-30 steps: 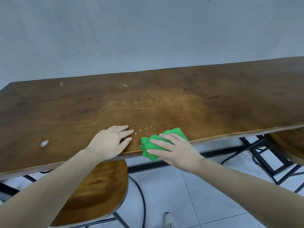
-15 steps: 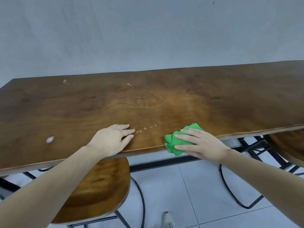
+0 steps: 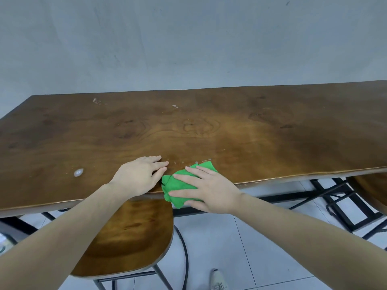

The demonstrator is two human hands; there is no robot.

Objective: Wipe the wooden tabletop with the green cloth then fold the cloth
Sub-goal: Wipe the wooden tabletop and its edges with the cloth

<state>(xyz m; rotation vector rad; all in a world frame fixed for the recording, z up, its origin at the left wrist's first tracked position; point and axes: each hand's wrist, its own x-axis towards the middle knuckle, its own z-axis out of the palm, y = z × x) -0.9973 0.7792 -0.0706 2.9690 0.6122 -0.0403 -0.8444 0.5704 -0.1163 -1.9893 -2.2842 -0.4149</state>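
The green cloth (image 3: 178,186) lies bunched at the near edge of the long wooden tabletop (image 3: 209,130), partly hanging over it. My right hand (image 3: 206,188) presses flat on the cloth with straight, spread fingers. My left hand (image 3: 139,175) rests flat on the wood just left of the cloth, fingers straight and nearly touching it. Small white specks sit on the wood just beyond both hands and near the far edge.
A round white spot (image 3: 78,172) marks the tabletop at the left. A wooden chair seat (image 3: 125,237) stands under the table below my left arm, another chair (image 3: 372,191) at the right. Black metal table frame (image 3: 335,195) and a grey wall behind.
My right hand slid the cloth right along the near edge, then back left until it sits beside my left hand. The left hand stayed in place.
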